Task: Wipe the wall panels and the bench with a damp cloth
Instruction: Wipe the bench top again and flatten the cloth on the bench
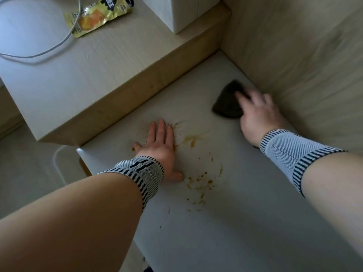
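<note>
A white cushioned bench point(225, 222) runs from the bottom of the view up to the corner. Orange-brown stains point(198, 181) speckle its middle. A dark grey cloth point(225, 103) lies on the bench near the far corner. My right hand point(259, 112) presses flat on the cloth, its fingers blurred. My left hand point(161, 146) rests flat on the bench with straight fingers, just left of the stains. A light wooden wall panel point(304, 61) rises along the bench's right side.
A light wooden table point(78, 75) stands left of the bench and higher than it. On it lie a yellow snack packet point(96, 16), a white cable point(49, 48) and a grey box point(184, 10). Beige floor shows at the lower left.
</note>
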